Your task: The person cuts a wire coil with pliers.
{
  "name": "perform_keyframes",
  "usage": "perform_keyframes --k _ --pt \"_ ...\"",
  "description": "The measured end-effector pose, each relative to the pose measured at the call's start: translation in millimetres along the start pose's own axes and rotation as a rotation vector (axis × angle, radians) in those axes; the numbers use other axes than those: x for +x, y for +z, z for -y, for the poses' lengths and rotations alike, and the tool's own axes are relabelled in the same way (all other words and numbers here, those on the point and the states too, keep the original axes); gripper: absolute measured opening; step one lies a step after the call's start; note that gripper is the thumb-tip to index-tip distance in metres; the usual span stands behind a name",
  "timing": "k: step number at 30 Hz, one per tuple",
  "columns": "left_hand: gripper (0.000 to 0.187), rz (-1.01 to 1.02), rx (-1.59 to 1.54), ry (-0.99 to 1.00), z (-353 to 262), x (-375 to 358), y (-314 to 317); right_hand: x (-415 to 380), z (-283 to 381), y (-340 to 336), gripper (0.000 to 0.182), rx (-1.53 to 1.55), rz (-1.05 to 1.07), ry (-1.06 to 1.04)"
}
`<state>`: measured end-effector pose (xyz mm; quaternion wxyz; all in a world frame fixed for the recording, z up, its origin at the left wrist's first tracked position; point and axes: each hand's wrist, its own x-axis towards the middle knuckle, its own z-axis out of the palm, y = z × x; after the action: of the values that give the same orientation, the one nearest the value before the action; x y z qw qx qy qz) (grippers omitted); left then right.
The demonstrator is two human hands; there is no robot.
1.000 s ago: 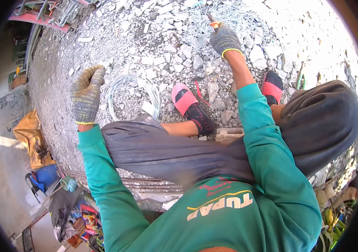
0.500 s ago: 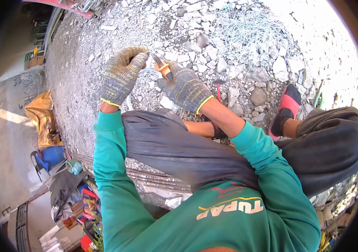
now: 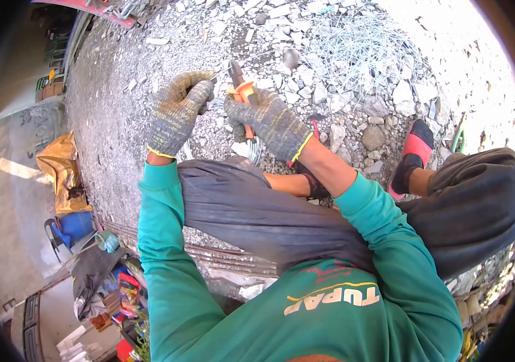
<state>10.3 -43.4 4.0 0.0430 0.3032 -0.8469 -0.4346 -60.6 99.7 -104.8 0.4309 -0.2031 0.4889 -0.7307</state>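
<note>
Orange-handled pliers (image 3: 243, 92) are in my right hand (image 3: 272, 120), which wears a grey-yellow knit glove; their dark jaws point up and away from me. My left hand (image 3: 179, 111), in a matching glove, is to the left of the pliers with thumb and forefinger pinched on a thin wire, whose end shows near the fingertips. Below and between the hands lies a coil of wire (image 3: 256, 151), partly hidden by my right hand. A loose pile of thin cut wires (image 3: 363, 51) is on the gravel at the upper right.
Broken stones (image 3: 372, 138) and gravel surround my feet, one in a red and black shoe (image 3: 417, 145). Long rods (image 3: 227, 258) run along the ground beside my leg. At the left are a brown sheet (image 3: 61, 169), a blue container (image 3: 77, 225) and mixed items.
The pliers have turned more upright, and their orange handles now show more fully in my right hand. The two hands are slightly farther apart.
</note>
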Motion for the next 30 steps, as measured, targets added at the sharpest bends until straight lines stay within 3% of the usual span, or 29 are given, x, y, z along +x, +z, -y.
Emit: perform_keyframes --k 1,2,3,6,9,10,12,13,15,16,17,19,23,25,27,30 --pt "0.025 -0.008 -0.002 -0.001 7.2 -0.4 -7.8 -0.3 7.4 -1.4 0.032 0.487 0.092 0.131" --pt "0.025 0.017 -0.081 0.015 18.6 0.3 -18.6 -5.1 16.6 -10.7 0.034 0.755 0.159 0.175" --pt "0.025 0.039 -0.160 0.032 29.4 1.0 -26.4 -6.6 28.1 -17.9 0.034 0.751 0.172 0.180" --pt "0.025 0.046 -0.233 0.021 40.1 2.0 -31.3 -1.1 38.5 -32.6 0.039 1.492 0.712 0.088" --pt "0.025 0.067 -0.260 0.029 38.0 2.0 -27.4 2.0 39.5 -40.3 0.042 1.664 1.010 0.047" --pt "0.026 0.046 -0.248 0.024 37.0 3.0 -26.0 2.0 40.1 -46.5 0.042 1.662 1.019 0.050" --pt "0.026 0.000 -0.185 0.029 36.2 4.5 -27.4 0.4 40.9 -57.5 0.041 1.156 0.565 0.154" --pt "0.026 -0.003 -0.184 0.031 38.1 6.0 -27.2 1.6 38.0 -57.1 0.041 1.155 0.569 0.153" --pt "0.025 -0.157 -0.005 -0.013 44.5 13.2 -26.4 9.6 19.6 -55.5 0.034 0.511 0.059 0.326" --pt "0.023 -0.185 0.023 -0.011 49.5 17.0 -27.2 17.6 -0.1 -51.8 0.034 0.102 -0.076 0.327" --pt "0.023 -0.184 0.024 -0.010 46.5 16.8 -27.1 19.5 -15.8 -47.9 0.034 0.103 -0.077 0.326" --pt "0.022 -0.156 0.256 0.044 39.6 15.9 -23.4 17.3 -23.8 -37.7 0.038 -0.866 -0.097 -0.020" --pt "0.024 -0.144 0.315 0.129 28.7 11.3 -9.0 11.2 -33.0 -7.1 0.037 -0.766 -0.110 -0.064" --pt "0.024 -0.101 0.246 0.056 17.2 9.6 -1.6 10.8 -29.8 1.2 0.037 -0.709 -0.119 -0.107" --pt "0.023 -0.063 0.273 0.164 13.6 7.9 6.4 5.1 -19.5 5.9 0.035 -0.656 -0.111 -0.167" --pt "0.021 -0.048 0.297 0.203 14.4 7.7 12.1 0.0 0.8 12.1 0.033 -0.614 -0.126 -0.082"
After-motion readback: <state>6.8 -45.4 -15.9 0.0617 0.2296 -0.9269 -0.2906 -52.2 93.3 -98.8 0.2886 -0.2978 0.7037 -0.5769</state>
